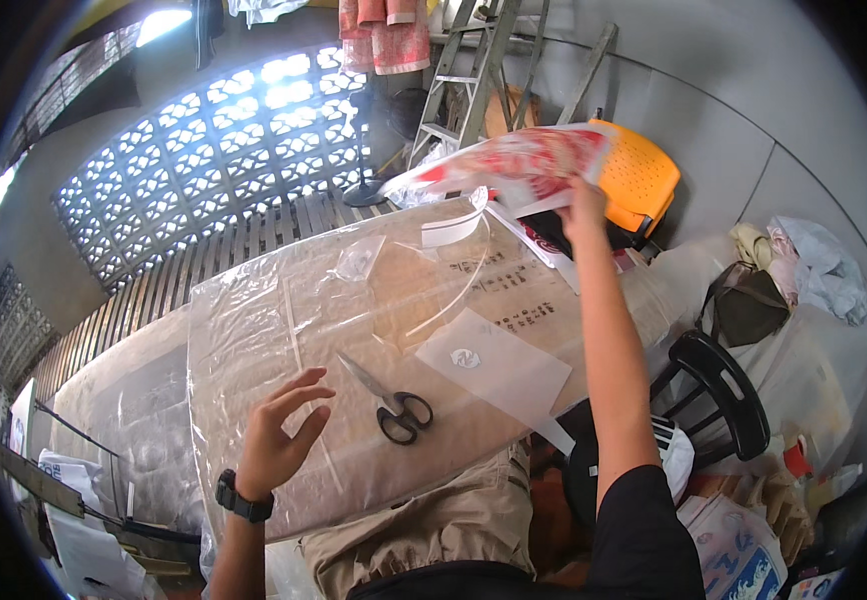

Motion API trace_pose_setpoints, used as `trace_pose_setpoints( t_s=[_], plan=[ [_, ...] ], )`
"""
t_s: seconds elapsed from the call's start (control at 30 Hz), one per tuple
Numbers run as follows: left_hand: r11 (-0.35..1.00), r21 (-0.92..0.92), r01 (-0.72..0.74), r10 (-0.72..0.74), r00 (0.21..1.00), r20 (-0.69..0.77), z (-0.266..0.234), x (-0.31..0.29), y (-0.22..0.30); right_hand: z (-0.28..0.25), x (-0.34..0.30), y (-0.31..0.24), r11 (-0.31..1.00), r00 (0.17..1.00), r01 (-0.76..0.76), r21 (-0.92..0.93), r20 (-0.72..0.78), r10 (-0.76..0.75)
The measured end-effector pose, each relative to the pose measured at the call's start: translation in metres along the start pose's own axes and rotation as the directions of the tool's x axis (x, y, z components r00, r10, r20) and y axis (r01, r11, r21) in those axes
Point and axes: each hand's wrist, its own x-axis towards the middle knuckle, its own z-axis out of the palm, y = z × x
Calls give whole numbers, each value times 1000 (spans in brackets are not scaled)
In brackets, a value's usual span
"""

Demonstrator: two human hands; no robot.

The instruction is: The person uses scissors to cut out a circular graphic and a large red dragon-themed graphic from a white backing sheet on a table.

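My right hand (584, 208) reaches to the far right of the table and grips the near edge of a red and white printed sheet (539, 165). The sheet is raised off the table and smeared by motion. Nearer to me, my left hand (287, 428) hovers over the plastic-covered table (254, 340), fingers apart and holding nothing. Just right of it lie scissors (384, 400) with black handles, blades pointing away to the left. Beyond them rests a translucent white sheet (499, 365) with a small round grey mark.
White paper strips (454, 230) and a small clear plastic piece (359, 258) lie on the far part of the table. An orange chair (639, 175) stands beyond the right corner, near a ladder (474, 85). A black chair (719, 395) and bags (734, 545) crowd my right side.
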Motion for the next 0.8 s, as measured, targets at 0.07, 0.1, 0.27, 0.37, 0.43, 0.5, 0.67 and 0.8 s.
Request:
trace_pose_setpoints(
  t_s=[0.07, 0.1, 0.27, 0.37, 0.43, 0.5, 0.67, 0.8],
  plan=[
    [999, 9, -42, 42, 999, 5, 7, 16, -9, -50, 31, -1, 986, 992, 56, 154, -123, -37],
    [997, 29, -72, 72, 997, 12, 12, 30, -12, -74, 40, 4, 983, 985, 68, 168, -167, -40],
    [960, 160, -229, 227, 973, 32, 80, 158, -16, -145, 56, 44, 996, 972, -72, 57, -219, 83],
    [855, 468, -224, 222, 973, 61, 147, 248, -18, -150, 54, 56, 989, 982, -144, 20, -116, 146],
    [806, 566, -173, 118, 984, 133, 180, 289, -27, -151, 52, 56, 980, 971, -193, -45, -156, 184],
    [857, 515, -36, -13, 996, 91, 203, 311, -38, -155, 51, 48, 955, 969, -223, -197, -151, 196],
    [844, 536, -13, -125, 968, 219, 224, 336, -76, -180, 66, 14, 577, 958, 0, -816, -166, -235],
    [889, 419, -187, 80, 962, 260, 209, 338, -105, -200, 47, -11, 178, 657, 163, -970, -28, -753]
  ],
)
